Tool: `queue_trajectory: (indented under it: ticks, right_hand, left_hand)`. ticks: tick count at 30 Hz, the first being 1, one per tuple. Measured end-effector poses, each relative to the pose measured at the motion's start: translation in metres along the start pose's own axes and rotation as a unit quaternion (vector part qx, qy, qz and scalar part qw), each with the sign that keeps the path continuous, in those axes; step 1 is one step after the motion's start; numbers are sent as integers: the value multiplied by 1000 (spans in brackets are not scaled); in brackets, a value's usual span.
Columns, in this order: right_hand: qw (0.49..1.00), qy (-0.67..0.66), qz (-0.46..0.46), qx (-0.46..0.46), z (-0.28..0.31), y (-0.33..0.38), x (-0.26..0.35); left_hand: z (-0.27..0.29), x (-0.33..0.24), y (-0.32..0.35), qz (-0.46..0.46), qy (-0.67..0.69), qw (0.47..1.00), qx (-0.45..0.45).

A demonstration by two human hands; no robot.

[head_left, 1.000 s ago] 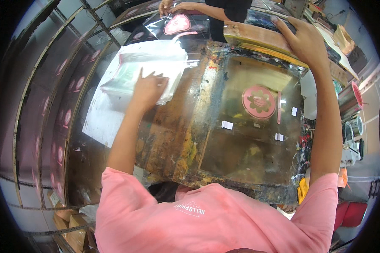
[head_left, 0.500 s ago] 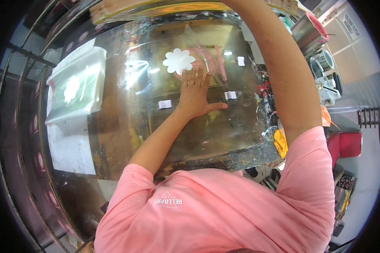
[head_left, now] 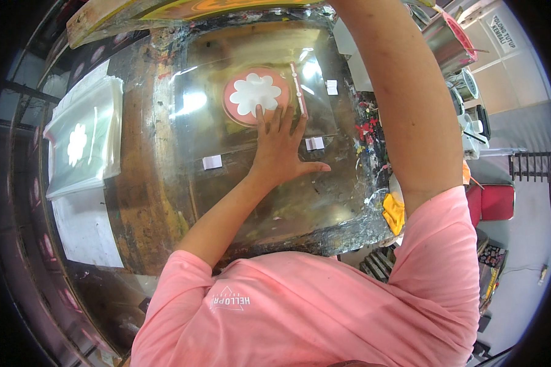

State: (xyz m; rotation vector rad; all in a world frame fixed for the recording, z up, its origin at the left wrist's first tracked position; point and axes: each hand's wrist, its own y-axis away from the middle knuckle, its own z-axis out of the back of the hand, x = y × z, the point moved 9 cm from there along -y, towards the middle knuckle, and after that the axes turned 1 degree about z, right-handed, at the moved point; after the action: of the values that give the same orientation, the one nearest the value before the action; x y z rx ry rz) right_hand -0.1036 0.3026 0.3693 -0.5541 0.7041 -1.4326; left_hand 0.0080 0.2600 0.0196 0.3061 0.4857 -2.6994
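Resting on a clear plastic sheet [head_left: 315,115], the left hand [head_left: 278,151] has fingers [head_left: 275,122] spread; the right hand's I can't tell.

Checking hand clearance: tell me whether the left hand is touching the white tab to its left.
Apart. The head view shows it: work surface is visible between the left hand and the white tab.

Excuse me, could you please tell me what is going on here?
A person in a pink shirt has their bare left hand spread partly over a clear plastic sheet. A white flower shape appears over a round pink disc. The person's right arm runs past the top edge, its hand out of view. To the left, a stack of clear plastic sheets lies partly over white paper.
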Motion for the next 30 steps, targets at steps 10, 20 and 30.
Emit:
queue_trajectory:
  ticks: [10, 20, 30]
  right_hand:
    - [999, -10, -27, 18, 1, 2, 2]
    - [998, -69, 1, -1, 3, 59, 27]
    - [950, -168, 104, 243, -67, 194, 67]
  left_hand:
    - [-1, -2, 4, -17, 20, 999, -35]
    - [206, 149, 49, 195, 548, 758, -295]
    - [127, 137, 131, 301, 507, 778, -218]
